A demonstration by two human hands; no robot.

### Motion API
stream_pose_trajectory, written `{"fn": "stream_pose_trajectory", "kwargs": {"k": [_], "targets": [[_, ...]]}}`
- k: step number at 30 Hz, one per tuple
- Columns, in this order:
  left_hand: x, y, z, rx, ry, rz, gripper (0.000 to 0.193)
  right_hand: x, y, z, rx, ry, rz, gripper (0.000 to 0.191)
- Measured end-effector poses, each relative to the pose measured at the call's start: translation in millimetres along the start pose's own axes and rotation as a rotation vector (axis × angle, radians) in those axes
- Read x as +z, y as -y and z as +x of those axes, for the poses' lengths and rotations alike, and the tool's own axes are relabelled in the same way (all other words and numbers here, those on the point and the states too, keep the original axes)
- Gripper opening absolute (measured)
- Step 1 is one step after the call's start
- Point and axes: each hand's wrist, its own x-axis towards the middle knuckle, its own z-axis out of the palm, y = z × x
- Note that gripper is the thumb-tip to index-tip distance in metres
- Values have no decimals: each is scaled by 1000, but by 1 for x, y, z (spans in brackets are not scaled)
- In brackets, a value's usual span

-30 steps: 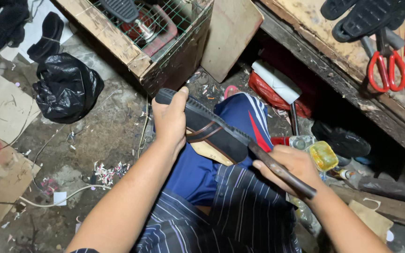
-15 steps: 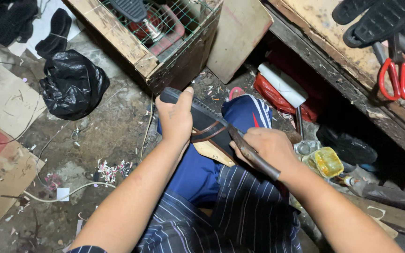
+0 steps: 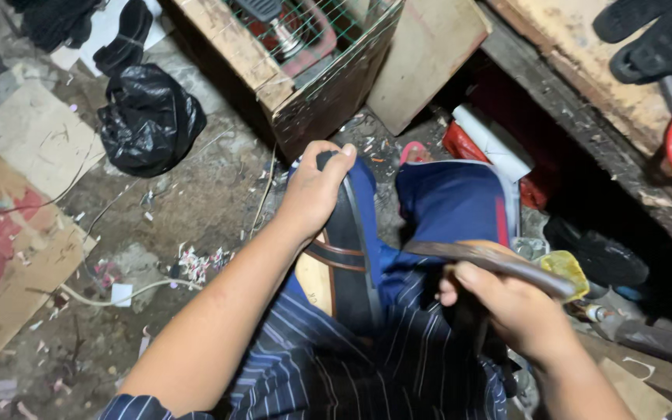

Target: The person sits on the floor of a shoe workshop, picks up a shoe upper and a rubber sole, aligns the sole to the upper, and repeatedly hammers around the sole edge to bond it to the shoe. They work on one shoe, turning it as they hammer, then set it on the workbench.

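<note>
Left hand [image 3: 314, 194] is gripping the toe end of a black sandal with brown straps and tan insole [image 3: 344, 264], fingers curled tight over its edge; the sandal is lying along the left thigh, on blue trousers [image 3: 445, 202]. Right hand [image 3: 507, 307] is closing its fingers around a worn brown wooden-handled tool [image 3: 499, 260], held just right of the sandal. Black plastic bag [image 3: 149, 117] is sitting on the dirty floor, well apart.

Left hand [image 3: 314, 194] curled forward — right hand [image 3: 507, 307] fisted, lower.
</note>
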Motion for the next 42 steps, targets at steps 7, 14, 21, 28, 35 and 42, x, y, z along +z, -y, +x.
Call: {"fn": "stream_pose_trajectory", "kwargs": {"k": [7,14,21,28,35,42], "targets": [[-6,20,4,95,126,-405,28,52,-22,22,-489,-152,-610,20],[3,28,10,116,124,-418,42,75,-29,46,-869,-190,-761,19],[10,40,17,301,78,-235,48,81,0,92,-712,-252,-613,13],[-3,0,-17,313,245,-191,49,69,47,107,-732,-271,-690,20],[-16,-72,-69,645,246,159,67,11,22,69,-355,-389,-892,42],[-25,-107,-22,593,563,-99,63,21,5,89,-337,-339,-37,35]]}}
